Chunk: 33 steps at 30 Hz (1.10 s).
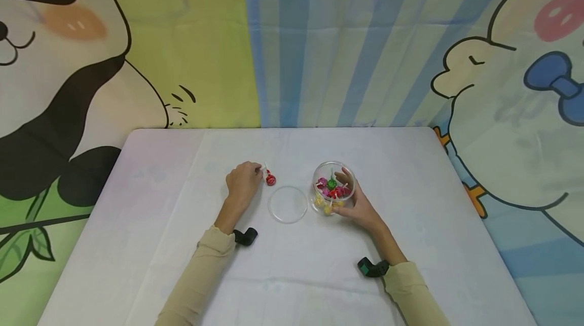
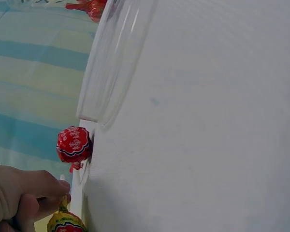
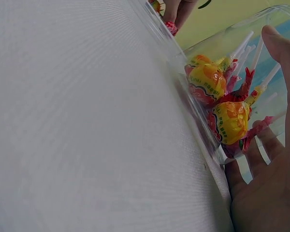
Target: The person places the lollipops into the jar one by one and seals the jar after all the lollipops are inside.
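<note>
My left hand is low over the white table. In the left wrist view its thumb and finger pinch a yellow lollipop at the neck of its wrapper. Beside those fingertips a red lollipop lies on the table, its white stick toward the hand. On the right, my right hand curls round the side of a clear plastic jar, thumb at the near side and fingers behind. The upright, uncovered jar contains several wrapped lollipops in yellow, red, pink and green, many with sticks up.
A clear round lid lies flat on the white-covered table, between the left hand and the jar. A cartoon-printed cloth hangs behind the table and down both sides. Small black cameras are worn on both wrists.
</note>
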Each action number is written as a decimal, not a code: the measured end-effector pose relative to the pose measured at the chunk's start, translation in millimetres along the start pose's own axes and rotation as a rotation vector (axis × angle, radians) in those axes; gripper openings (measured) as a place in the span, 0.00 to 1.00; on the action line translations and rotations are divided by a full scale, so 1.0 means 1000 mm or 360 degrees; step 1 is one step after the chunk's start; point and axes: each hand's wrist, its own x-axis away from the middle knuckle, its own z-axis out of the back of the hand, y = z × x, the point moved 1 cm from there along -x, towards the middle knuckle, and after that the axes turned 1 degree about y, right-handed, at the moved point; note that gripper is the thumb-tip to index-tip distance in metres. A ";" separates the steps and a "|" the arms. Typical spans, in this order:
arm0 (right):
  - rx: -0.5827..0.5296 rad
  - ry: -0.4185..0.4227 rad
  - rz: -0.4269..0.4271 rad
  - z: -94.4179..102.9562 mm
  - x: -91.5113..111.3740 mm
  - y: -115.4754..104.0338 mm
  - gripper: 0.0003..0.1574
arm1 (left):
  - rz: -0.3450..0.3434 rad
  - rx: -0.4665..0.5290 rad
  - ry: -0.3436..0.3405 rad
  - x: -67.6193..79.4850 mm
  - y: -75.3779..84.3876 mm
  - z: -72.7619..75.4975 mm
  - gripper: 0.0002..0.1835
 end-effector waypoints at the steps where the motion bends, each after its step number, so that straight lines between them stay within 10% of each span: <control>1: 0.0006 0.0000 -0.0004 0.000 0.000 0.000 0.64 | 0.0003 0.0025 0.0018 0.001 -0.001 0.002 0.10; 14: 0.0004 -0.0002 -0.0018 0.001 0.000 -0.011 0.63 | -0.0127 0.0218 0.0319 0.040 -0.027 0.049 0.08; 26: 0.0001 -0.0006 -0.0005 0.003 -0.002 -0.011 0.64 | 0.0076 0.0045 0.0050 0.073 -0.067 0.063 0.06; 33: -0.0015 -0.0020 -0.0013 0.000 -0.001 -0.012 0.63 | -0.0050 0.0236 0.0007 0.073 -0.062 0.055 0.05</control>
